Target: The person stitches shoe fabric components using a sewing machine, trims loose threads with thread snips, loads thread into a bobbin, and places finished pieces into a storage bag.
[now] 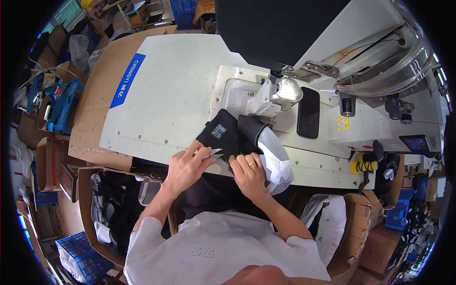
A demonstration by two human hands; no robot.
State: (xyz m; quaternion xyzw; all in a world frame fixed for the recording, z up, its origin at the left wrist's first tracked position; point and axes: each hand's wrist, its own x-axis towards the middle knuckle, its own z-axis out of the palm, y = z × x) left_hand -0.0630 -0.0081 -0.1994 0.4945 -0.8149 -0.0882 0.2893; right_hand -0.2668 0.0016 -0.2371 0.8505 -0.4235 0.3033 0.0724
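The left hand [187, 164], fingers bent nearly closed, is holding small metal snips [216, 151], blades pointing toward three o'clock. The right hand [249, 175] is pinching the black fabric piece [227, 119], which is lying toward its eleven o'clock and bearing a pale square print [218, 131]. A blue sticker [127, 80] (white lettering) is sitting at the left hand's eleven o'clock; a yellow label [342, 123] is showing at the right hand's two.
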